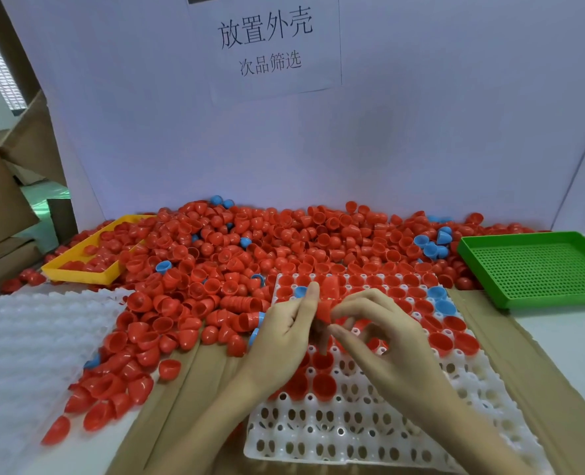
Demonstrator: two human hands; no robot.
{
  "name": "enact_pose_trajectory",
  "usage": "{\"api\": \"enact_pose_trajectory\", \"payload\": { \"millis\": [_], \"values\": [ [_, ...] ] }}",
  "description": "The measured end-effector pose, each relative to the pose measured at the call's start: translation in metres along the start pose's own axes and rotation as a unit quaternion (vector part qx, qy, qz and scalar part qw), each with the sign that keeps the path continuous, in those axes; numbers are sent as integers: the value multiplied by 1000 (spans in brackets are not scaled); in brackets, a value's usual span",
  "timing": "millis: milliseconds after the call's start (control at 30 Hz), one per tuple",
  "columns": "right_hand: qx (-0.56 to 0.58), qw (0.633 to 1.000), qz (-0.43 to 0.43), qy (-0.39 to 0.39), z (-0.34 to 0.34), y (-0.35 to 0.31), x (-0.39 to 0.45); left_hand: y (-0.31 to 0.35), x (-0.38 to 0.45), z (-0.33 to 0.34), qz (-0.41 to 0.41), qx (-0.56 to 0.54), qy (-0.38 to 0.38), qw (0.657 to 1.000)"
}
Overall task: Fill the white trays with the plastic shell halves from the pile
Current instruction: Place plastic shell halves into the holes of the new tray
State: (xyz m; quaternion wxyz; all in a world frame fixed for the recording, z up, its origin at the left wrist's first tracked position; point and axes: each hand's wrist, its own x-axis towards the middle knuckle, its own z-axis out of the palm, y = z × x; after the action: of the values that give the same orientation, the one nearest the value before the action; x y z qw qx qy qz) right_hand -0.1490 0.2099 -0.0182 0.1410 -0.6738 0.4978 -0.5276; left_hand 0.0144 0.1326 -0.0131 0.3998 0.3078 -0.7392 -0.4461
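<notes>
- Head view, looking down at a work table: a white tray (346, 437) with rows of round pockets lies on a sheet of brown cardboard (188, 399) in front of the person.
- Far rows of that tray are filled with red shell halves sitting open side up, with a few blue ones (437, 293) among them near the far right corner; the near rows are mostly bare pockets.
- Both hands meet above the middle of the tray.
- Left hand (284, 332): fingers curled around a short nested stack of red shells (327, 289), the index finger stretched along its side.
- Right hand (383, 329): thumb and fingertips pinch the near end of the same stack, at a red shell (323, 311) there; the remaining fingers are bent loosely above the tray.
- Pile of shell halves (267, 241), nearly all red with scattered blue, spreads across the table behind and to the left of the tray, reaching the white back wall.
- Second white tray (27, 337) lies at the left, with loose shells touching its right edge.
- Yellow tray (78, 269) sits at the far left, partly buried in the pile and holding some red shells.
- Green perforated tray (538, 269) stands at the far right beside the pile.
- Paper sign (267, 42) with printed characters hangs on the back wall.
</notes>
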Motion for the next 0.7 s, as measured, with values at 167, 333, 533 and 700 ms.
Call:
{"api": "enact_pose_trajectory", "payload": {
  "millis": [167,333,533,700],
  "values": [
    [-35,999,17,-23,-8,-1,3,-4,4,-8,30,56,24,998],
    [-166,966,54,-189,-29,6,4,-16,12,-28,53,93,86,991],
    [-143,951,53,-268,-38,0,4,-31,17,-43,82,267,126,952],
    [-134,943,64,-296,-43,-2,2,-49,24,-67,62,324,176,928]
  ]
}}
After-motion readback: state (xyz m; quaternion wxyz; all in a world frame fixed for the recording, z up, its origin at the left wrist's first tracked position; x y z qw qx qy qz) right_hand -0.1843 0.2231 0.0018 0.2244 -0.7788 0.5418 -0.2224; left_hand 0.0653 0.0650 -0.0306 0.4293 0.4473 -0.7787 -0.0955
